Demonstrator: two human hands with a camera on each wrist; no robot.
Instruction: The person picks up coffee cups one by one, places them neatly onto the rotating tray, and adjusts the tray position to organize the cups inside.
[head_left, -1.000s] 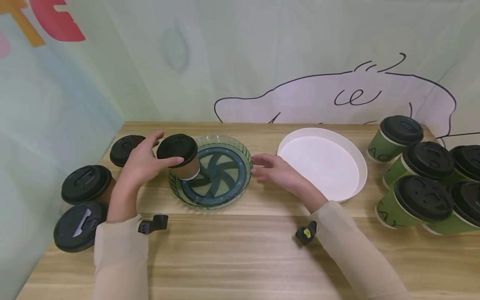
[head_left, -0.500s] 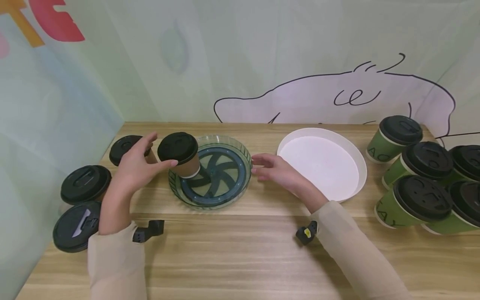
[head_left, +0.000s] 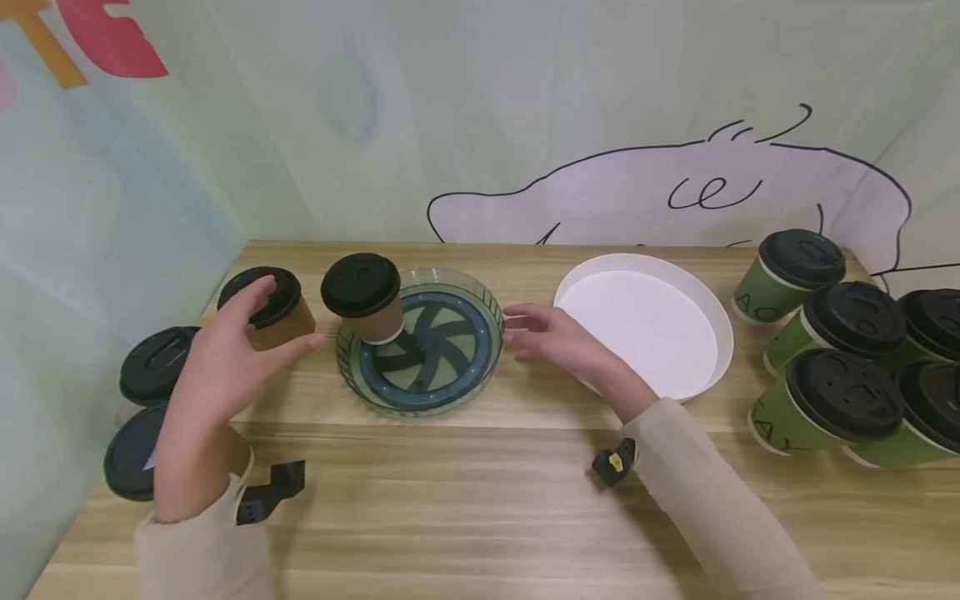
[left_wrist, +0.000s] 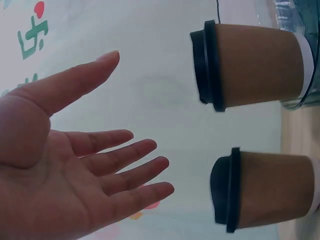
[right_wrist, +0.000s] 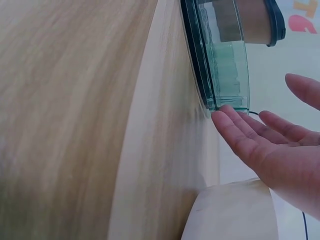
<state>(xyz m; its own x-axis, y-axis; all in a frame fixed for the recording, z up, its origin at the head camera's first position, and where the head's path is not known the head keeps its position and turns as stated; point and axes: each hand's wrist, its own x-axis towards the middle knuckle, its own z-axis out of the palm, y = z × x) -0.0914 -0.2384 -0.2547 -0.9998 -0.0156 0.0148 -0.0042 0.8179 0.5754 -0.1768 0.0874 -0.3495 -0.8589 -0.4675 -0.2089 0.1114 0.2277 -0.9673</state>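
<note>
The left hand (head_left: 225, 358) is spread wide at the left of the bench (head_left: 450, 508), its thumb stretched rightward and its four fingers reaching to the far side, leaving a broad gap between. From the left wrist, the palm shows bare, the fingers lie nearly straight and slightly fanned, and the fingertips are clear of both brown cups. One brown paper cup with a black plastic lid (head_left: 378, 323) stands upright in the left part of a round, clear greenish plastic dish (head_left: 450, 358) with a dark-blue spiral base; the left thumb tip is near that dish's left rim. A second brown paper cup with a black lid (head_left: 294, 321) stands farther left, partly hidden behind the left fingers, and two more black-lidded cups (head_left: 153, 364) sit under and beside the left wrist. The right hand (head_left: 551, 333) is in a relaxed, wide pose, thumb apart from gently bent fingers, whose tips are right at the dish's right rim; whether they touch, I cannot tell. Its wrist crosses the near-left edge of a round white tray (head_left: 641, 325). Five green paper cups with black lids (head_left: 836, 400) cluster at the far right.
</note>
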